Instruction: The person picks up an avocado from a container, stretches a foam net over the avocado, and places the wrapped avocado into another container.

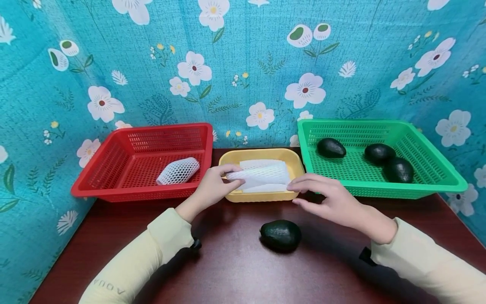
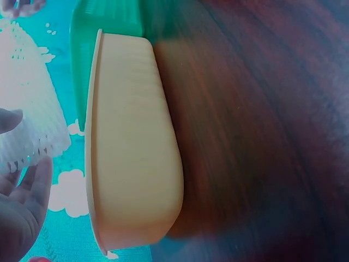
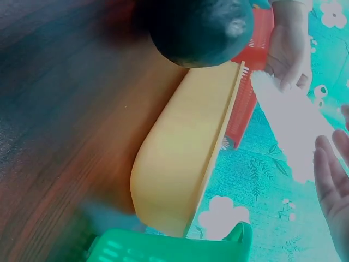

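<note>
My left hand (image 1: 211, 185) pinches the left end of a white foam net sleeve (image 1: 262, 172) above a yellow basket (image 1: 262, 196). In the left wrist view, the thumb and fingers hold the edge of the sleeve (image 2: 27, 103). My right hand (image 1: 336, 200) is at the sleeve's right end, fingers extended and thumb apart; whether the fingertips touch it I cannot tell. More white foam sleeves (image 1: 247, 163) seem to lie in the yellow basket, partly hidden. A dark green avocado (image 1: 281, 235) lies on the table in front of the basket.
To the left stands a red basket (image 1: 142, 194) holding one net-wrapped item (image 1: 178, 171). A green basket (image 1: 379, 190) on the right holds three avocados (image 1: 398, 170). Behind everything hangs a blue floral cloth (image 1: 243, 84). The dark wooden table (image 1: 228, 270) runs toward me.
</note>
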Motion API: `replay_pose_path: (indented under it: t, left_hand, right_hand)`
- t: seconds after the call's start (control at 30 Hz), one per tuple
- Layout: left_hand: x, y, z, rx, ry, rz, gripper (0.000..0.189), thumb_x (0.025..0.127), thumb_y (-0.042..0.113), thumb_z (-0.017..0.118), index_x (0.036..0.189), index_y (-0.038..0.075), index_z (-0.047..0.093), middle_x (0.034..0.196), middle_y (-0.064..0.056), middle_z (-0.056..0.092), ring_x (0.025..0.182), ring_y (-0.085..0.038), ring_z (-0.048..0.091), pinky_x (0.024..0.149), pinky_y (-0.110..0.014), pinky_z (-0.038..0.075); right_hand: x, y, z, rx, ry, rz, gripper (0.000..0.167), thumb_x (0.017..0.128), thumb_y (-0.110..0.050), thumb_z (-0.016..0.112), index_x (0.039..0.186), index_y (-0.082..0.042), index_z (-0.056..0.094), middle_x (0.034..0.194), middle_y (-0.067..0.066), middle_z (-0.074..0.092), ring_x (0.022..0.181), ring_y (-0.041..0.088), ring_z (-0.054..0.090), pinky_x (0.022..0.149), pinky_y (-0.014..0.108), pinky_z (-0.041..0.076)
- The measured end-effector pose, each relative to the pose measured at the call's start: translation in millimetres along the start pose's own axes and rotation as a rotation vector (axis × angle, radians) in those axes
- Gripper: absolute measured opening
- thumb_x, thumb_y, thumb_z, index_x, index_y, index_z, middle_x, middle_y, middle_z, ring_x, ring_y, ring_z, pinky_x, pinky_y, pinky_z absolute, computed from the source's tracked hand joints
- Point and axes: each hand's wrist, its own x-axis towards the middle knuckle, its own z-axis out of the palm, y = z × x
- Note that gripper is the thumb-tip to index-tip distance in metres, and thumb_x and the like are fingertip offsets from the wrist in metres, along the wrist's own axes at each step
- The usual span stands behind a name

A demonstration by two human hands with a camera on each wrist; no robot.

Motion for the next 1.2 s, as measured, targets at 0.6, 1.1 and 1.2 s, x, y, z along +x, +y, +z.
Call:
replay_pose_path:
  t: [0.6, 1.1, 1.2]
  left_hand:
    - [-26.9, 0.4, 8.5, -0.158, -0.056, -0.017, 0.020, 0.088, 0.003, 0.079, 0.107, 0.003, 0.074, 0.108, -0.007, 0.071, 0.096, -0.023, 0.062, 0.077, -0.031, 0.060]
    - [-36.0, -0.7, 7.9, -0.067, -0.169, -0.020, 0.028, 0.087, 0.010, 0.081, 0.115, 0.008, 0.074, 0.110, -0.003, 0.071, 0.094, -0.019, 0.062, 0.077, -0.029, 0.057]
    - [-35.9, 0.0, 7.5, -0.050, -0.220, -0.001, 0.035, 0.087, 0.014, 0.083, 0.120, 0.010, 0.073, 0.112, -0.001, 0.071, 0.097, -0.018, 0.062, 0.080, -0.031, 0.057]
  right_hand:
    - [2.0, 2, 15, 0.068, 0.010, 0.011, 0.035, 0.102, -0.039, 0.061, 0.112, -0.006, 0.071, 0.108, 0.005, 0.069, 0.083, 0.015, 0.065, 0.078, 0.019, 0.053]
    - [2.0, 2, 32, 0.054, 0.019, -0.074, 0.039, 0.107, -0.032, 0.051, 0.097, -0.002, 0.074, 0.100, 0.009, 0.070, 0.093, 0.021, 0.065, 0.097, 0.013, 0.045]
    - [1.4, 1, 34, 0.053, 0.006, -0.072, 0.035, 0.106, -0.030, 0.055, 0.097, -0.003, 0.075, 0.102, 0.009, 0.071, 0.093, 0.021, 0.066, 0.093, 0.013, 0.047]
